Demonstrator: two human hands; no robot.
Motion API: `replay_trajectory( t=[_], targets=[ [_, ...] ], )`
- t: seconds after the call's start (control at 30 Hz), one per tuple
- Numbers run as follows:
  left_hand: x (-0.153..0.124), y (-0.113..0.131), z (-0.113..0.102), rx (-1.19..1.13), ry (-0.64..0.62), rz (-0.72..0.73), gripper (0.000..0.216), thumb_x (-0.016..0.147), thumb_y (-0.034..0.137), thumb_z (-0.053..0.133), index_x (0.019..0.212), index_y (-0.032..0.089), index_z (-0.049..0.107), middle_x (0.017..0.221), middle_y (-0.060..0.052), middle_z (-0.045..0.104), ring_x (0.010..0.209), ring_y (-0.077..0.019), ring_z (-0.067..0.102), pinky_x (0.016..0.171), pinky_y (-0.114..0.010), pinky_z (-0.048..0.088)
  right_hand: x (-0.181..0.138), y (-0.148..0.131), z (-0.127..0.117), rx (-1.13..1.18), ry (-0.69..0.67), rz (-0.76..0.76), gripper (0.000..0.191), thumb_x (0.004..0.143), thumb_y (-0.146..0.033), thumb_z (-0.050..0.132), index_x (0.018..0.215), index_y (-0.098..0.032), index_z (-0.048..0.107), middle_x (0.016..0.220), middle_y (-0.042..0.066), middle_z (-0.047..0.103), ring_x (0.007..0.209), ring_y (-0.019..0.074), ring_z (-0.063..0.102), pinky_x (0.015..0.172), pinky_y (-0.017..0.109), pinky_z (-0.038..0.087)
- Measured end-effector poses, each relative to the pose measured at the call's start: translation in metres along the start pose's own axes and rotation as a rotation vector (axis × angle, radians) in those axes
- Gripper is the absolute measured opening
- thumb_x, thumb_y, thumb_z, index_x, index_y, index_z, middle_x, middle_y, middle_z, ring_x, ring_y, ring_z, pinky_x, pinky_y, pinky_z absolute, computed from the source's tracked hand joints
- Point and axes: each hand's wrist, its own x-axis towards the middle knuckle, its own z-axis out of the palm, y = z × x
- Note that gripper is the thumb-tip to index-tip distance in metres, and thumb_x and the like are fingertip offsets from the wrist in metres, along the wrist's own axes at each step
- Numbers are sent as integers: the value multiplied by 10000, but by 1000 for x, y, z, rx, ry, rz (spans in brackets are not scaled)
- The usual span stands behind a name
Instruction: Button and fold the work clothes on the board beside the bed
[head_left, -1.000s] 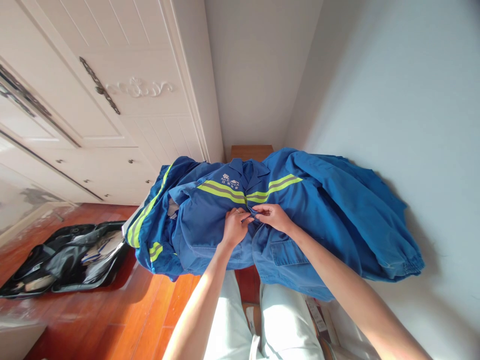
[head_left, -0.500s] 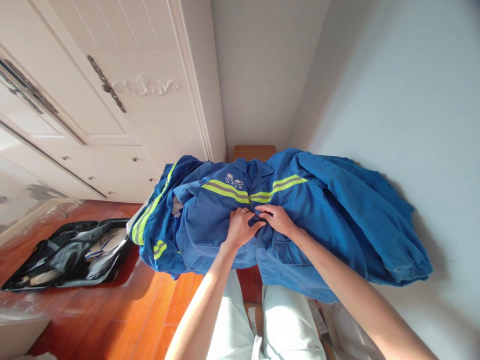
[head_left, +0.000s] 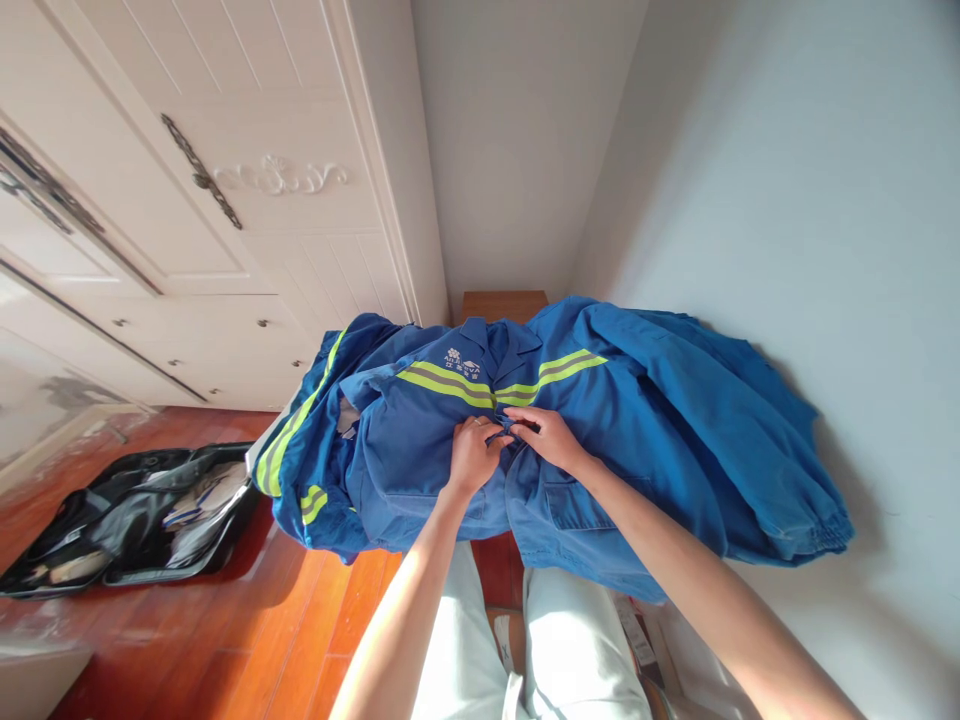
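The left hand (head_left: 472, 457) had eased its thumb back slightly; it and the right hand (head_left: 551, 440) pinched the blue jacket (head_left: 412, 450), spread front-up before the legs (head_left: 566, 620), probably to align its front edges

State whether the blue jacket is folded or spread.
Spread: the blue jacket lies front up, its collar, chest stripes and pocket flap showing.

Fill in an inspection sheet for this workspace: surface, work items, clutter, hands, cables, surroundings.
Surface: hidden beneath the blue jacket; type cannot be told.
Work items: blue jacket with yellow-green bands, collar at the far side.
Clutter: open black suitcase with things inside, on the reddish floor to the left.
Hands: left hand and right hand pinch fabric at the jacket's front.
Cables: nothing seen.
Surroundings: white cabinet left, pale wall right.
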Motion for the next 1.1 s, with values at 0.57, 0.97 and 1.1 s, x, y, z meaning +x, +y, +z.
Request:
replay_trajectory(
  t=[0.57,0.97,1.1],
  targets=[
    [-2,-6,-5,-636,241,-135,188,741,309,743,867,171,735,844,-38,694,800,-170,629,759,-280,476,7,-8,-4,505,217,275,331,647,-198,541,952,-182,669,883,17,700,831,176,626,756,279,475],
    [-5,-5,-8,-835,406,-328,241,640,167,530,806,165,704,548,56,461,512,-92,391,499,-201,302,-4,-18,-39,718,485,437,305,563,-277,478,858,-213,525,584,-67,486,496,110,443,491,225,359],
    [-7,-3,-19,-779,224,-325,140,667,190,532,692,158,666,520,50,470,476,-88,362,464,-206,250,-5,-28,-55,630,355,492,232,573,-215,509,797,-195,566,524,-70,425,440,96,372,447,219,304]
  ],
)
